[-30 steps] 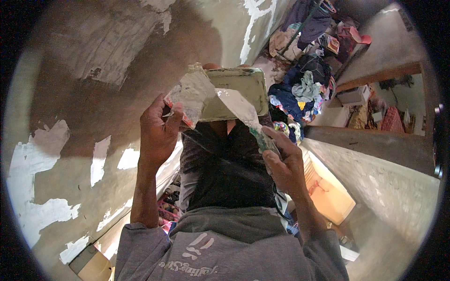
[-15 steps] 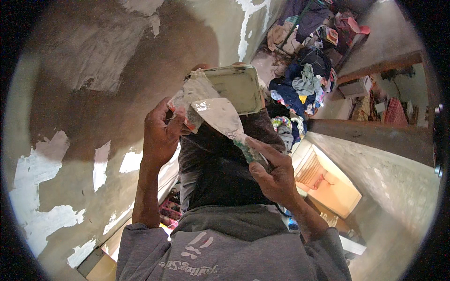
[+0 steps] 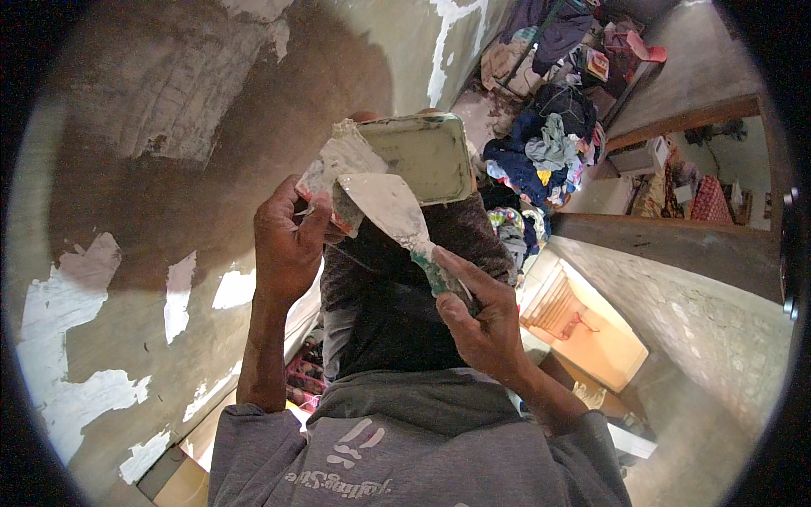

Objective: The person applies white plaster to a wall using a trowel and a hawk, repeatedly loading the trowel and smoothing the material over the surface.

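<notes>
My right hand [image 3: 486, 317] is closed round the green handle of a putty knife [image 3: 384, 207], whose broad blade is coated with pale filler. My left hand [image 3: 287, 232] grips a flat putty-smeared scraper [image 3: 346, 156] with a reddish lower edge. The knife's blade lies across the scraper's lower right part; whether they touch I cannot tell. Just beyond them a rectangular pale tub [image 3: 464, 165] rests at my knees, its inside smeared with filler. The scraper overlaps the tub's left end.
On the left rises a brown-grey wall [image 3: 169, 211] with white filler patches. A heap of clothes [image 3: 553, 144] lies at the far right, beside a wooden-framed opening [image 3: 650, 237]. Lower right, a lit doorway [image 3: 591, 329] shows past my right arm.
My right hand has shifted slightly left with the putty knife, bringing its blade a little further over the scraper. My left hand has barely moved.
</notes>
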`<state>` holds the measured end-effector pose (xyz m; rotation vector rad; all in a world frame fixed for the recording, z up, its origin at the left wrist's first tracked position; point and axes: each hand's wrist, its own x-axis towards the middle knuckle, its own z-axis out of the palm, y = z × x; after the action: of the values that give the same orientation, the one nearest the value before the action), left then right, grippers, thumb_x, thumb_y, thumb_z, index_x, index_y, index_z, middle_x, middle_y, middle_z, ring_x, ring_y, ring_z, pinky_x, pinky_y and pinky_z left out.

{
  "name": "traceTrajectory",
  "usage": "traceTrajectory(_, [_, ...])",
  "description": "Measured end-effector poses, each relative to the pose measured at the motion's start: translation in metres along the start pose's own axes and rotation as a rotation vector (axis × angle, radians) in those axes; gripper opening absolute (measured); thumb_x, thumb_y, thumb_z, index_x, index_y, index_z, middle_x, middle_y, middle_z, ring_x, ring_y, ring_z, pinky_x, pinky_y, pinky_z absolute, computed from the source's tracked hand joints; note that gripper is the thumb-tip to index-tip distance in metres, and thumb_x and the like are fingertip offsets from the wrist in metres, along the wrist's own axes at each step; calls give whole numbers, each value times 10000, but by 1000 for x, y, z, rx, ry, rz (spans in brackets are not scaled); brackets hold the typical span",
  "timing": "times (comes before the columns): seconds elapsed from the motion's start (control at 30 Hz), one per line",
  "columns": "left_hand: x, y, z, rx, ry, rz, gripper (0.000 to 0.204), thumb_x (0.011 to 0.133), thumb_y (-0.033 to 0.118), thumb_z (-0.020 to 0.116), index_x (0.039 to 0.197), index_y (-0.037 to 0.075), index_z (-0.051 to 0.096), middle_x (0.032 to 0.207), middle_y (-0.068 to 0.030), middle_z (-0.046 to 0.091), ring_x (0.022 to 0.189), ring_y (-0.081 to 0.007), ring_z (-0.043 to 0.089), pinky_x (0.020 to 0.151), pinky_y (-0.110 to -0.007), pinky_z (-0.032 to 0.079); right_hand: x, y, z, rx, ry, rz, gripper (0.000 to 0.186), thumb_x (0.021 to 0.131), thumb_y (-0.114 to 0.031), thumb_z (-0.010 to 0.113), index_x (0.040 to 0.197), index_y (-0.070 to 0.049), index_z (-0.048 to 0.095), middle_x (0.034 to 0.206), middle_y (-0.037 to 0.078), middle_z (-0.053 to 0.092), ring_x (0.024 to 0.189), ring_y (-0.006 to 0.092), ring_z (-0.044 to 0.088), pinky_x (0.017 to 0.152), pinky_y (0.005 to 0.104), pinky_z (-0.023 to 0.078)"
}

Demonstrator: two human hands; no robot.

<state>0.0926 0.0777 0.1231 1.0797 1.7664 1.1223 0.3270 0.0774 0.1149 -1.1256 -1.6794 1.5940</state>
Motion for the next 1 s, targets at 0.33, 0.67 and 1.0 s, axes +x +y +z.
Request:
traceTrajectory(0.33, [-8,4,15,8,-37,-24,216,885,185,529,856,-27,556,713,-113,612,652,-152,611,595,-316,500,9,-2,2,-16,72,-15,424,867,-191,532,1212,54,505,1154,194,581,1065,215,542,931,319,391])
traceTrajectory(0.67, [-4,2,8,183,-83,1,238,886,209,521,844,-24,549,702,-119,609,647,-151,604,599,-313,490,5,-7,4,22,53,28,411,849,-159,512,1200,55,507,1082,204,606,957,214,589,853,310,440])
traceTrajectory(1.0, [-14,13,6,42,-129,-82,232,906,193,511,859,-31,550,722,-96,609,663,-128,615,584,-290,530,21,-1,-8,126,102,197,396,864,-102,487,1240,20,499,787,73,600,483,48,458,443,193,384])
